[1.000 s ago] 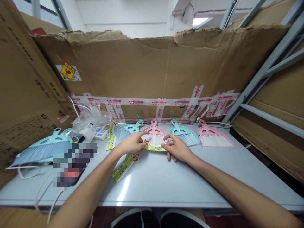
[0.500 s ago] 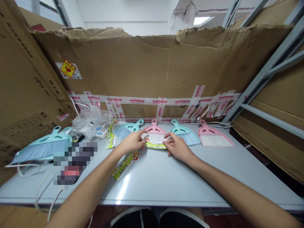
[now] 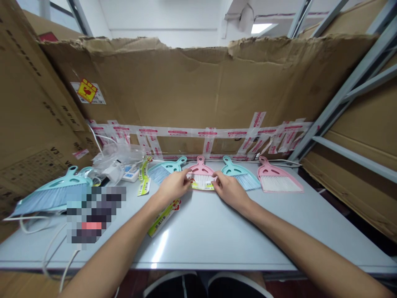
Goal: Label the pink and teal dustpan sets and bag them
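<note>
A pink dustpan with a white-bristled brush (image 3: 201,168) lies between my hands, handle toward the back. A yellow-green and white printed label strip (image 3: 202,185) spans the front of its bristles. My left hand (image 3: 175,183) pinches the strip's left end. At the right end, the fingers of my right hand (image 3: 232,189) are closed on it, partly hiding that edge. Teal dustpans with blue brushes flank it: one (image 3: 163,169) on the left, another (image 3: 241,174) on the right. Another label strip (image 3: 161,220) lies on the table by my left forearm.
A second pink dustpan set (image 3: 276,178) lies farther right, and another teal set (image 3: 54,191) at far left. Plastic wrapping (image 3: 119,155), a white power strip (image 3: 130,174), a standing label (image 3: 144,178) and a pixelated dark object (image 3: 102,213) crowd the left. Cardboard (image 3: 186,91) walls the back.
Both hands have shifted slightly at the label's ends, with the right fingers now closed more tightly. The strip sits a little higher against the pink set's bristles.
</note>
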A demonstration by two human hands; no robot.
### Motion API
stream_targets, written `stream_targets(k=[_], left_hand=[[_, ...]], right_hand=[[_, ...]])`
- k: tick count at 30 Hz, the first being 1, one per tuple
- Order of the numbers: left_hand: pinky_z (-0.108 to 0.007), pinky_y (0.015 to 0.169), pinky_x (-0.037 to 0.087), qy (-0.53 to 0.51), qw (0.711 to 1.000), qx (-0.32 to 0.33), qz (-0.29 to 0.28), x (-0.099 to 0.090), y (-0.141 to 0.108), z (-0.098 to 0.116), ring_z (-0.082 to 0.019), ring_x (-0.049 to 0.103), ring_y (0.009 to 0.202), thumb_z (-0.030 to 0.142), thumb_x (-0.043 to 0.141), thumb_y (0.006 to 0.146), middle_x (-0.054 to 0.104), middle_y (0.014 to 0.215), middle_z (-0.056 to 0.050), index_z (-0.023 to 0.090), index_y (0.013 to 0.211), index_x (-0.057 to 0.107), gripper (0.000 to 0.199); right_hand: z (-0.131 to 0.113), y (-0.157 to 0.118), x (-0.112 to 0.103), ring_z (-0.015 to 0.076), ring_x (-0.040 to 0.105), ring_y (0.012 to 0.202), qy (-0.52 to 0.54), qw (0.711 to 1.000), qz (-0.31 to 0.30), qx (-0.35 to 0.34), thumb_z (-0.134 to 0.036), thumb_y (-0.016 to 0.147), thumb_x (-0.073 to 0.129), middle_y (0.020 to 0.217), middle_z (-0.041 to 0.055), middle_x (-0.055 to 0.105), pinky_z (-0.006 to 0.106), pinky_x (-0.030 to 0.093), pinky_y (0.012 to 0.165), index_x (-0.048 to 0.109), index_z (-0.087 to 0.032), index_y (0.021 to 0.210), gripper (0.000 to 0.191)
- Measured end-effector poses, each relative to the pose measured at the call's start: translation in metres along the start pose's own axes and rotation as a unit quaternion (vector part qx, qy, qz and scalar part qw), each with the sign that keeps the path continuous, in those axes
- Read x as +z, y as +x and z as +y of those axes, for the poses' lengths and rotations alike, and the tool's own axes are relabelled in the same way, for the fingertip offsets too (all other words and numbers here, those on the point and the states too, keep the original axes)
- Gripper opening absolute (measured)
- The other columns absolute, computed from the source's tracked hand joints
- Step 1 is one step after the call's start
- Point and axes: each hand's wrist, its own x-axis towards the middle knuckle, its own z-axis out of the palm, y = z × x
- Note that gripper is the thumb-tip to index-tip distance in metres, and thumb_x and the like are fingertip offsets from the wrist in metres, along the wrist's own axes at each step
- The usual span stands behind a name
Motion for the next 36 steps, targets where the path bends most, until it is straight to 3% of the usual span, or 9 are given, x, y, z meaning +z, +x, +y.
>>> stream_targets(k=[13,23,28,32,36], left_hand=[[-0.033,0.077,0.050,0.070,0.997,-0.020,0.024,0.006,0.004,0.004,-0.030,0.078,0.105,0.031,0.056,0.105,0.083,0.121,-0.010,0.027,0.150,0.066,0.046],[-0.032,0.070,0.045,0.023,0.999,0.015,-0.036,0.000,0.001,-0.004,-0.028,0.077,0.087,0.029,0.065,0.094,0.084,0.096,-0.006,0.025,0.147,0.067,0.053],[-0.032,0.070,0.044,-0.003,0.999,0.026,-0.043,-0.005,0.000,-0.006,-0.026,0.075,0.081,0.028,0.064,0.091,0.084,0.093,-0.005,0.023,0.144,0.070,0.053],[-0.031,0.071,0.045,-0.032,0.996,0.034,-0.080,-0.009,-0.002,-0.008,-0.025,0.075,0.082,0.028,0.066,0.088,0.084,0.095,-0.004,0.021,0.150,0.067,0.063],[-0.029,0.071,0.047,-0.106,0.977,0.059,-0.175,-0.026,-0.006,-0.009,-0.023,0.073,0.078,0.034,0.070,0.088,0.083,0.092,-0.002,0.020,0.151,0.068,0.065]], right_hand=[[0.002,0.005,0.003,0.0258,0.077,0.093,-0.056,0.998,0.012,-0.009,-0.020,0.108,0.062,0.107,0.0086,0.082,0.032,0.051,0.083,0.066,-0.022,0.129,0.021],[0.000,-0.001,0.001,0.0249,0.077,0.089,-0.020,0.999,-0.024,-0.014,-0.019,0.106,0.062,0.099,0.0062,0.082,0.032,0.051,0.081,0.067,-0.022,0.134,0.028],[0.001,-0.004,0.002,0.0226,0.074,0.082,0.009,0.999,-0.023,-0.029,-0.017,0.104,0.061,0.093,0.0044,0.081,0.032,0.050,0.077,0.068,-0.022,0.129,0.027],[0.001,-0.007,-0.003,0.0208,0.071,0.076,0.039,0.998,-0.042,-0.034,-0.016,0.101,0.060,0.083,0.0011,0.077,0.030,0.047,0.072,0.067,-0.022,0.125,0.025],[-0.002,-0.014,-0.012,0.0175,0.067,0.068,0.150,0.979,-0.123,-0.056,-0.021,0.098,0.065,0.077,-0.0028,0.073,0.028,0.047,0.066,0.065,-0.023,0.115,0.017]])
